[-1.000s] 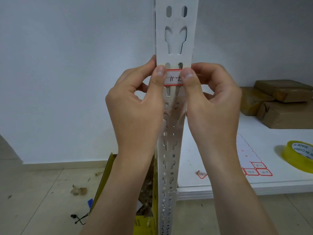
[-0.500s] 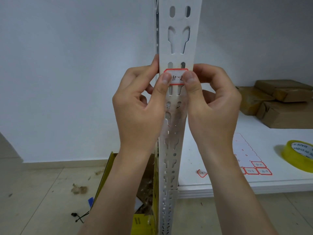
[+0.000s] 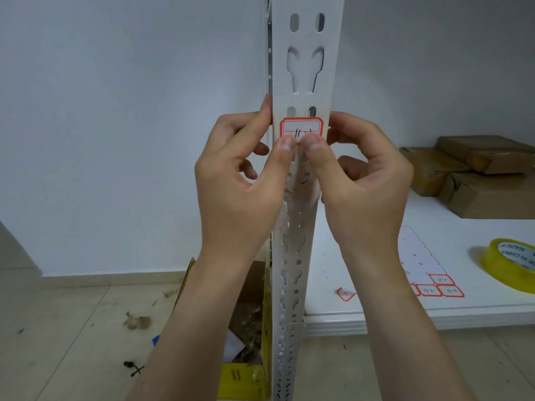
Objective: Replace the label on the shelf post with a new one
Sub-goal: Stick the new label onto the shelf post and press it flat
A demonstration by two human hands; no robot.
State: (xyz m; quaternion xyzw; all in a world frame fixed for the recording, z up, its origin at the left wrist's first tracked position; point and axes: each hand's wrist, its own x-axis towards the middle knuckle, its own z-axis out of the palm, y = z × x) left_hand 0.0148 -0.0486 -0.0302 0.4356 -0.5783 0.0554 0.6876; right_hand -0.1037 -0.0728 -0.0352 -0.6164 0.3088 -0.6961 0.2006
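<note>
A white perforated shelf post [image 3: 301, 68] runs upright through the middle of the view. A white label with a red border [image 3: 301, 128] and handwritten marks lies flat on its face. My left hand [image 3: 240, 186] and my right hand [image 3: 362, 180] wrap the post from either side. Both thumbs meet tip to tip on the label's lower edge and cover it. A clear strip hangs down the post below the thumbs. On the white shelf [image 3: 434, 316] lies a label sheet [image 3: 419, 261] with three written labels at its near end, and one peeled label [image 3: 346, 294].
A yellow tape roll [image 3: 509, 267] sits at the shelf's right edge. Brown wrapped parcels [image 3: 474, 175] are stacked at the back right. A yellow cardboard box [image 3: 246, 371] of scraps stands on the floor left of the post. Debris [image 3: 136, 321] litters the tiles.
My thumbs have slid down from the label's sides and middle to its bottom edge, which uncovers most of its face. The view has shifted slightly downward.
</note>
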